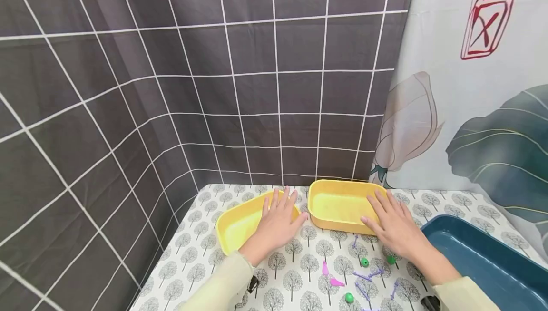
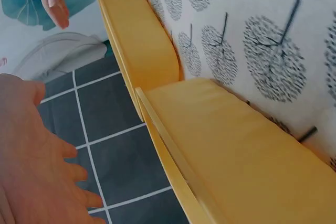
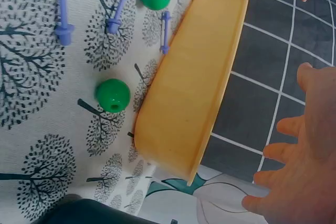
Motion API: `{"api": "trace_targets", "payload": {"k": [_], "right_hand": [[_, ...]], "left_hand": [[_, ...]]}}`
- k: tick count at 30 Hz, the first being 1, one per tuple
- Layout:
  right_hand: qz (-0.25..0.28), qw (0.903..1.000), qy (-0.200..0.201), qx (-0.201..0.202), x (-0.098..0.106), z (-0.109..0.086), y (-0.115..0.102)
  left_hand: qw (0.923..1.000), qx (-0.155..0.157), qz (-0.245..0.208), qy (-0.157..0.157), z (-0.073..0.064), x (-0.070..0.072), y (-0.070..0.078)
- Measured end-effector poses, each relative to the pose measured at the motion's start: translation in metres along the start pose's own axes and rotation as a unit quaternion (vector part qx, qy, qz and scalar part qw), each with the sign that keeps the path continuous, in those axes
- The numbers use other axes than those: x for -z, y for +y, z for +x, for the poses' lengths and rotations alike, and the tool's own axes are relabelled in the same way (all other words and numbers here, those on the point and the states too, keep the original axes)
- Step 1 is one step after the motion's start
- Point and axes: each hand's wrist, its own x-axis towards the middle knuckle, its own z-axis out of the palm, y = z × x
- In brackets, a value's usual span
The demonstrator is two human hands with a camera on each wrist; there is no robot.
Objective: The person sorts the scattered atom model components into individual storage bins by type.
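My left hand (image 1: 276, 220) has its fingers spread over the right part of the left yellow bin (image 1: 234, 230) and holds nothing. In the left wrist view that hand (image 2: 42, 166) appears apart from the bin's wall (image 2: 226, 145). Over the right end of the other yellow bin (image 1: 338, 204) is my right hand (image 1: 396, 228), its fingers extended and nothing in them. The right wrist view has this hand (image 3: 302, 150) apart from the bin's outer wall (image 3: 184, 77). Both bins stand at the back of the table; the left one is angled.
In front of the right bin lie green beads (image 1: 348, 297), pink pieces (image 1: 337, 282) and several purple rod-like pieces (image 1: 362, 276). A large dark blue tray (image 1: 484, 258) stands at the right. A dark checked curtain (image 1: 295, 130) hangs behind the tree-patterned tablecloth (image 1: 274, 299).
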Motion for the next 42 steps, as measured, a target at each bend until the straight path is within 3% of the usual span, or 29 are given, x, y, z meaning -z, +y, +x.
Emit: {"api": "trace_targets", "payload": {"k": [11,22,28,37,42], "right_hand": [[0.001,0.9996,0.018,0.021,-0.003,-0.021,0.002],[0.029,0.9996,0.005,-0.005,-0.005,-0.042,0.006],[0.022,0.9997,0.001,-0.014,-0.009,-0.05,0.005],[0.044,0.9989,0.0,-0.019,-0.019,-0.064,0.012],[0.056,0.9971,-0.031,-0.041,-0.024,-0.071,0.018]], "left_hand": [[0.9999,0.009,0.0,0.008,-0.024,0.006,-0.029],[0.9991,0.035,-0.011,0.022,-0.05,0.013,-0.061],[0.9976,0.054,-0.027,0.034,-0.057,0.018,-0.078],[0.9954,0.073,-0.048,0.037,-0.064,0.012,-0.107],[0.9941,0.087,-0.056,0.034,-0.066,0.01,-0.117]]}}
